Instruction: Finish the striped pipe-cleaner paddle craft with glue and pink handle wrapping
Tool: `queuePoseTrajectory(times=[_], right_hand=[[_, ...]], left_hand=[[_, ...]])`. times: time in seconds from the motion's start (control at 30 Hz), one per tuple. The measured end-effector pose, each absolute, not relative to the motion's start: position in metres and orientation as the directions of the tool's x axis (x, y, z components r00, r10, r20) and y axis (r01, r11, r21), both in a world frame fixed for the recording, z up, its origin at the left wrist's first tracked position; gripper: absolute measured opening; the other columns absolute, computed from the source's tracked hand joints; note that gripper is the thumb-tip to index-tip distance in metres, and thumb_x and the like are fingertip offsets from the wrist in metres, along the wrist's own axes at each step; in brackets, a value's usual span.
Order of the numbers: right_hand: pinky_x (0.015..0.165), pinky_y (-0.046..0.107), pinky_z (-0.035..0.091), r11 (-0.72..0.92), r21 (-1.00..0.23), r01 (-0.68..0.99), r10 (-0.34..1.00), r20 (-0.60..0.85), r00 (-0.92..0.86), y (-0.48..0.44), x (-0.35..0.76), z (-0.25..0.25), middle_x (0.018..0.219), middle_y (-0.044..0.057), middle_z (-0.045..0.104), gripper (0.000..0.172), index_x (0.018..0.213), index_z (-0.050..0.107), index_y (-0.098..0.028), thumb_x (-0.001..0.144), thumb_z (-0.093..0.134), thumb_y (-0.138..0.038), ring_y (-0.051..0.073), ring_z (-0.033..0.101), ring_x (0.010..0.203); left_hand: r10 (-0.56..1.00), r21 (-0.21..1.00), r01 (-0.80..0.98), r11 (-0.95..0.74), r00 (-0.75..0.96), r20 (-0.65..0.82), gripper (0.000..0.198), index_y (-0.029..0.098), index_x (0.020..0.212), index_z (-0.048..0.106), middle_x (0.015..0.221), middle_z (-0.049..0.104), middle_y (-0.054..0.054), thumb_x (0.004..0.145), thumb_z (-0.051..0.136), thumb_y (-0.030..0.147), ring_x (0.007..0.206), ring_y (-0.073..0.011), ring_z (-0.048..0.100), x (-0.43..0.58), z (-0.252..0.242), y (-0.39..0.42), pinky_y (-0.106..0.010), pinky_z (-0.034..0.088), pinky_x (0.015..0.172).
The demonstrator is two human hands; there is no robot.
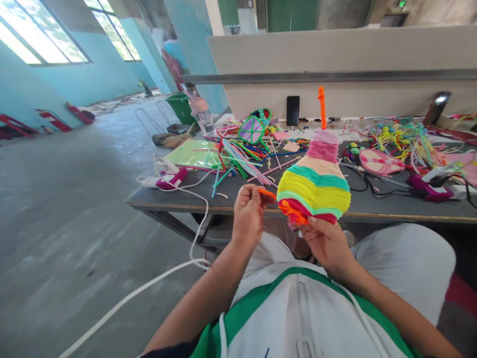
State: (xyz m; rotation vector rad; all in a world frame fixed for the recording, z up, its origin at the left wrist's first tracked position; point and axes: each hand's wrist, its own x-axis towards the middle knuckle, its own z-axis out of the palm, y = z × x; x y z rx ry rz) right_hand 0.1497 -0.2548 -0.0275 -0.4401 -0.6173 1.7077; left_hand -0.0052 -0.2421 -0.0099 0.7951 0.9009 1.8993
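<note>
In front of me is a striped pipe-cleaner craft (315, 186), wide at the bottom and narrow at the top. Its bands run mauve, pink, peach, teal, yellow, mint and dark red, and an orange stem sticks up from the top. My right hand (328, 241) grips its lower edge, thumb in front. Orange pipe cleaner bunches along the bottom left of the piece. From there an orange strand (267, 194) reaches to my left hand (249, 211), whose fingers pinch it. The craft is held up at the table's front edge, and the fingers behind it are hidden.
On the grey table (238, 196) lie loose pipe cleaners (242, 156), a green plastic packet (196, 153), a pink oval piece (382, 162) and two purple glue guns (172, 178). A phone (293, 110) leans at the back. A white cable (201, 223) hangs at the left.
</note>
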Motion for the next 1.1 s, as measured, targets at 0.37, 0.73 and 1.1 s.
queuePoseTrajectory(times=[0.37, 0.73, 1.1], right_hand=[[0.079, 0.036, 0.057, -0.1, -0.748, -0.656, 0.982, 0.032, -0.185, -0.251, 0.15, -0.037, 0.072, -0.003, 0.072, 0.014, 0.069, 0.068, -0.025, 0.068, 0.071, -0.011, 0.019, 0.069, 0.077], [0.079, 0.038, 0.055, -0.082, -0.816, -0.572, 0.992, -0.013, -0.124, -0.242, 0.148, -0.043, 0.095, 0.001, 0.073, 0.022, 0.087, 0.069, -0.028, 0.066, 0.071, -0.02, 0.024, 0.068, 0.09], [0.083, 0.041, 0.054, -0.125, -0.825, -0.551, 0.985, -0.036, -0.169, -0.238, 0.144, -0.054, 0.101, 0.001, 0.073, 0.029, 0.095, 0.069, -0.029, 0.066, 0.071, -0.023, 0.026, 0.066, 0.098]], left_hand=[[0.883, 0.766, -0.498, -0.406, -0.431, 0.188, 0.026, 0.017, 0.078, 0.05, 0.076, 0.062, 0.002, 0.074, 0.072, 0.03, 0.062, -0.0089, 0.061, -0.025, -0.012, -0.236, -0.022, 0.053, 0.062], [0.999, 0.783, -0.622, -0.01, 0.017, 0.027, 0.039, 0.016, 0.107, 0.062, 0.103, 0.068, -0.009, 0.079, 0.066, 0.043, 0.088, -0.0205, 0.066, -0.011, -0.043, -0.249, -0.037, 0.053, 0.081], [0.989, 0.783, -0.621, -0.019, -0.129, -0.078, 0.025, 0.013, 0.072, 0.065, 0.072, 0.067, -0.001, 0.065, 0.08, 0.03, 0.064, -0.0086, 0.062, 0.014, -0.058, -0.233, -0.02, 0.049, 0.063]])
